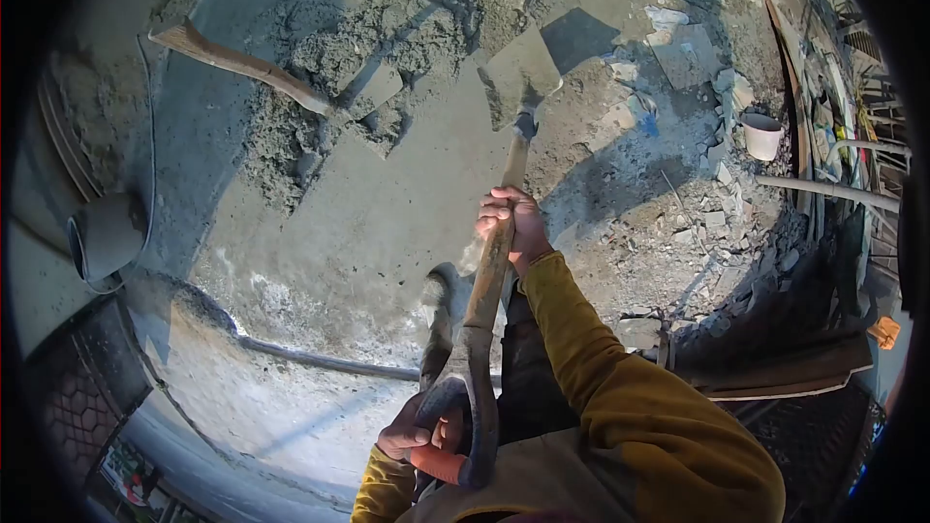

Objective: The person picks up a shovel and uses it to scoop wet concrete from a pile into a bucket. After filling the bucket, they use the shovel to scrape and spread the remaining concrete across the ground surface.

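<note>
A shovel with a worn wooden shaft slants up the middle of the head view. My right hand is wrapped around the shaft below the blade. Lower down, my left hand is closed at the orange grip of the D-shaped handle. The flat metal blade is smeared grey and carries no visible load; it is beside a heap of wet mortar. Against the heap lies another tool with a curved wooden handle and a flat metal blade.
Broken rubble and a flat slab piece lie on the right, near a whitish bucket. Planks and pipes line the right edge. A grey bucket lies at the left. My shoe is beside the shaft.
</note>
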A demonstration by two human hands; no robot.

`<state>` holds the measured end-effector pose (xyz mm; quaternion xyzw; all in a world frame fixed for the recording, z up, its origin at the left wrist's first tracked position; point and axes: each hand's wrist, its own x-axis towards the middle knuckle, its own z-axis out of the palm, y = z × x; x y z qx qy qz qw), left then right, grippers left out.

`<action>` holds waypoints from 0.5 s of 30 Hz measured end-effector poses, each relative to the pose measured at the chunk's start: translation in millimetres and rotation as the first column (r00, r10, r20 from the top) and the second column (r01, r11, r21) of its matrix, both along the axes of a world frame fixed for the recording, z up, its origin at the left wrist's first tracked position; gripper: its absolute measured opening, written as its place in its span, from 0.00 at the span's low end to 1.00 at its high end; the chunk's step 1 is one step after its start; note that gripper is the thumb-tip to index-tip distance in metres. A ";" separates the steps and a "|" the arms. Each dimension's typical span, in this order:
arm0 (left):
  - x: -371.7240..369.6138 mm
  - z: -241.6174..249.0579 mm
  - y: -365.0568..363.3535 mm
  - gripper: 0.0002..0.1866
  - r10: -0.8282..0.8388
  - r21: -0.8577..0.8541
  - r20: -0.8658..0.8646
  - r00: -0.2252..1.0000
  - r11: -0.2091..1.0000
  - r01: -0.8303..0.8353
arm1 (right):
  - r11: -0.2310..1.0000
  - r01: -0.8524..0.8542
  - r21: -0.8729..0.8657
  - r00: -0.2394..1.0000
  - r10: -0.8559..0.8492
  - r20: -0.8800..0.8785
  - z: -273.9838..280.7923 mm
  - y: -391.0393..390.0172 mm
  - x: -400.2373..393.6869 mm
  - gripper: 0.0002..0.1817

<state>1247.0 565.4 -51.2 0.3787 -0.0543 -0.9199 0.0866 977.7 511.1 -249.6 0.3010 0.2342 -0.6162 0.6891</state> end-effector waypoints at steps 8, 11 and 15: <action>-49.9 68.9 41.0 0.17 -0.591 -0.045 -0.008 0.806 0.806 0.590 | 0.930 0.347 -0.123 0.859 -0.262 0.439 6.9 156.4 79.9 0.09; -52.6 49.1 80.6 0.11 -0.680 0.083 -0.076 0.729 0.725 0.684 | 0.992 0.126 0.001 0.980 -0.125 0.152 33.2 215.2 90.1 0.16; -68.3 21.8 130.4 0.12 -0.723 0.190 -0.115 0.681 0.657 0.729 | 0.997 -0.056 0.052 0.982 0.065 -0.180 82.9 314.7 95.4 0.23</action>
